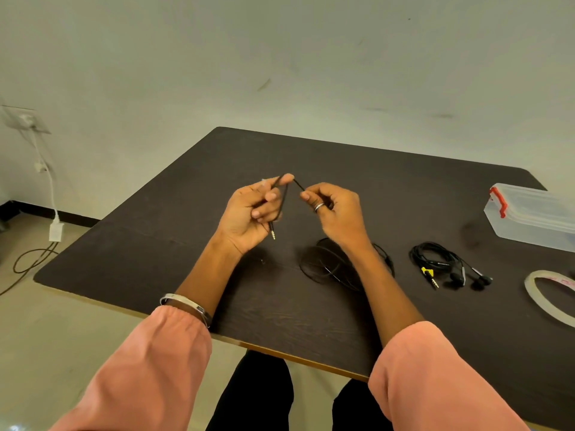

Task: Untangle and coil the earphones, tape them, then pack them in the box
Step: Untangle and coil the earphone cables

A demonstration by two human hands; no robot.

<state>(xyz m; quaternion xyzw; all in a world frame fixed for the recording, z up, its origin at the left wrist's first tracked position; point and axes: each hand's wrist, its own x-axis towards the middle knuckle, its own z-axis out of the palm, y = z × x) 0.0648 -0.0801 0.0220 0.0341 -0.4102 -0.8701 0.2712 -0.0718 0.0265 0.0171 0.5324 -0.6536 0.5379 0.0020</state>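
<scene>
My left hand is raised over the dark table and pinches a black earphone cable; the jack plug hangs below its fingers. My right hand pinches the same cable a short way along, so a taut stretch runs between both hands. The remaining cable lies in loose loops on the table under my right wrist. A second pair of black earphones, coiled and bound with yellow tape, lies to the right. A tape roll sits at the right edge. The clear plastic box with red clasps stands closed at the far right.
The table's near edge runs just above my knees. A white charger and cables hang from a wall socket at the left, down to the floor.
</scene>
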